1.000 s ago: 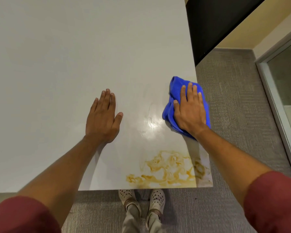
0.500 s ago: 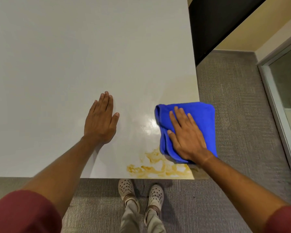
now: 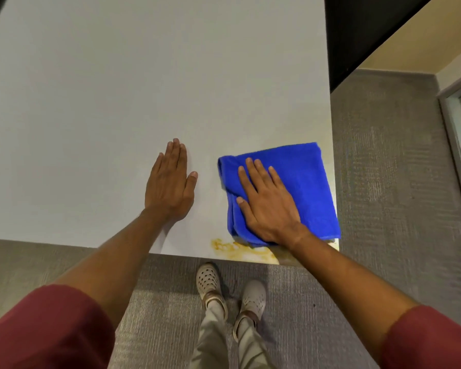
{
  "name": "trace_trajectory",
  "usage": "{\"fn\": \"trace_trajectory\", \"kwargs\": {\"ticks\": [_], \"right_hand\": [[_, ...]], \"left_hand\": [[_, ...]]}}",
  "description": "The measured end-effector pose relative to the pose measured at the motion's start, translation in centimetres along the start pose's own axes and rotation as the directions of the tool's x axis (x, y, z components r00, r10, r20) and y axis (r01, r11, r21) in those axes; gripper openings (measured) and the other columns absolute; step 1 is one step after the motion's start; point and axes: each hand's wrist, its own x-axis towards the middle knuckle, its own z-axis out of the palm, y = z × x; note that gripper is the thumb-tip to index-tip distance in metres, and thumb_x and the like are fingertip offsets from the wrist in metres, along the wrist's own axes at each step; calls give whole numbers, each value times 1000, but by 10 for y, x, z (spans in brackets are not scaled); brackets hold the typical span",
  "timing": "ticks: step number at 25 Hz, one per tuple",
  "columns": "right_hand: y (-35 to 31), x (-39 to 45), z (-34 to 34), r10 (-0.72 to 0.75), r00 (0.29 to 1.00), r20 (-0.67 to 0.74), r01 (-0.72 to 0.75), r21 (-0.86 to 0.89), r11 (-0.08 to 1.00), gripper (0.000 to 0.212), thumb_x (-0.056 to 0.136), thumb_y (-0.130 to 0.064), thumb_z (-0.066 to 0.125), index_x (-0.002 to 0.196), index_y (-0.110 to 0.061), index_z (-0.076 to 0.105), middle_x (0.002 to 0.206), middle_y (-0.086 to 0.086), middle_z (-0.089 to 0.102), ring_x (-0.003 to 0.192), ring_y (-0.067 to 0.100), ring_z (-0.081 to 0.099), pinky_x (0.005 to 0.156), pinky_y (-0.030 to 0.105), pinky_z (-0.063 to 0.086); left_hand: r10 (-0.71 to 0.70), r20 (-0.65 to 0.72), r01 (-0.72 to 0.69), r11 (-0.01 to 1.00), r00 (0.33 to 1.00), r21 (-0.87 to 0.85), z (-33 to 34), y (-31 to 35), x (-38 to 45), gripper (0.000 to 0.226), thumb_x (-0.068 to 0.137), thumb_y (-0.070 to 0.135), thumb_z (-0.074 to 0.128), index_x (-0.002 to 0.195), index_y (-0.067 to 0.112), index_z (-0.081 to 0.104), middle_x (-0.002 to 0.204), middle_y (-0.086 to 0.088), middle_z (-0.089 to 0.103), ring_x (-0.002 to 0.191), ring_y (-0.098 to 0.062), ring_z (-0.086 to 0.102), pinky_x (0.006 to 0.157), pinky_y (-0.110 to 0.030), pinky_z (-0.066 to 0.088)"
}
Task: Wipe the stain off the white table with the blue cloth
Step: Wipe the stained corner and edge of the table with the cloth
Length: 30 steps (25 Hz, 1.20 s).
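A blue cloth (image 3: 301,182) lies spread flat on the white table (image 3: 117,102) at its near right corner. My right hand (image 3: 266,206) presses flat on the cloth's left half, fingers spread, palm down. A yellow-brown stain (image 3: 240,249) shows along the table's front edge just below the cloth; part of it is hidden under the cloth and my wrist. My left hand (image 3: 171,185) rests flat on the bare table to the left of the cloth, holding nothing.
The table's right edge runs just past the cloth, with grey carpet (image 3: 397,209) beyond. My feet in pale clogs (image 3: 208,283) stand below the front edge. A dark panel (image 3: 362,35) and a glass door frame (image 3: 458,145) stand at the right.
My right hand has dragged the cloth from further back towards the front edge, over the stain, and the cloth has spread out flat. Less stain shows now. My left hand stays planted.
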Motion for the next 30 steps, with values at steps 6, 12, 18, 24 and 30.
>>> {"fn": "trace_trajectory", "kwargs": {"ticks": [6,12,18,24,30], "right_hand": [[14,-20,4,149,989,-28,-148,7,989,67,100,-44,24,156,-8,18,164,16,12,153,30,10,124,48,10],[-16,15,0,229,973,-31,-228,16,973,70,100,-48,22,156,-6,14,164,21,9,152,35,7,123,50,8],[-29,-37,12,-13,1000,-23,14,44,999,77,96,-58,26,156,-11,18,165,15,9,153,28,5,124,49,7],[-49,-10,14,323,943,-86,-317,72,946,74,99,-54,19,157,-9,14,164,18,9,153,31,4,123,51,5],[-86,-26,23,145,987,-72,-143,36,989,68,100,-52,19,157,-15,14,165,15,9,153,30,5,123,51,7]], "left_hand": [[-30,9,30,999,999,26,0,-3,-21,66,100,38,21,155,8,1,165,-8,-3,152,-16,-6,122,-33,-3],[-26,18,25,998,999,62,2,-4,-34,67,100,41,20,155,8,1,165,-10,-2,152,-19,-4,123,-37,1],[-29,54,24,997,998,80,-1,-5,-55,69,100,45,16,155,8,0,165,-11,-4,151,-18,-8,122,-36,-2],[-20,38,17,997,999,75,0,-7,-56,70,99,46,17,156,8,1,165,-11,-3,152,-19,-5,123,-37,-1],[19,47,-22,998,999,51,-3,-10,-57,68,100,43,19,155,7,4,165,-12,-1,152,-21,-3,123,-39,-1]]}}
